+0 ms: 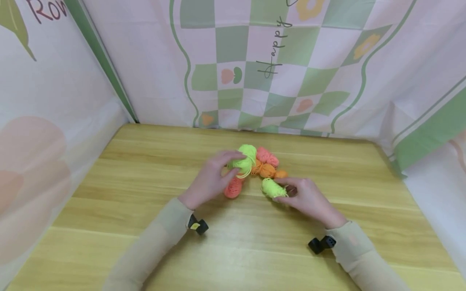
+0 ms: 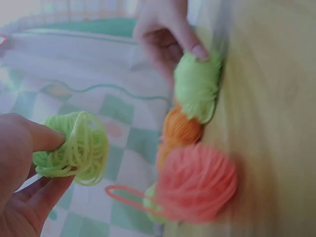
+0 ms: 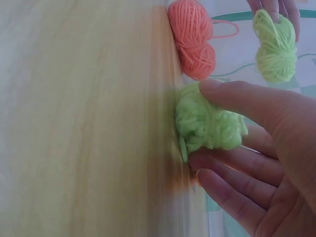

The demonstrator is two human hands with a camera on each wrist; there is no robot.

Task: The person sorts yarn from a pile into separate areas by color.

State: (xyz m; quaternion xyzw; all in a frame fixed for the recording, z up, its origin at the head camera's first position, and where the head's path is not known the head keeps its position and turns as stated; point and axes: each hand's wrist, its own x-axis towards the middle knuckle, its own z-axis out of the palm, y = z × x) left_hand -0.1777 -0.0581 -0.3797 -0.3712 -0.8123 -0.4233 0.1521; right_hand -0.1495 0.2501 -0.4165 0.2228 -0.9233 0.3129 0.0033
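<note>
Between its thumb and fingers my left hand (image 1: 209, 178) pinches a yellow-green yarn skein (image 2: 81, 148), which shows raised off the table in the left wrist view. My right hand (image 1: 309, 199) holds a second yellow-green yarn skein (image 1: 273, 188) low at the tabletop, thumb on one side and fingers on the other. A coral yarn skein (image 1: 233, 188) lies just below the left hand's skein in the head view. Behind the two hands are orange yarn balls (image 1: 267, 171) and another coral yarn skein (image 1: 267, 156). Another bit of light green yarn (image 2: 154, 203) peeks out behind the near coral skein.
The wooden table (image 1: 145, 161) spreads around the yarn cluster. A patterned cloth (image 1: 276, 93) hangs along its back edge, and more cloth stands at the left and right sides. Each wrist carries a small black camera (image 1: 322, 244).
</note>
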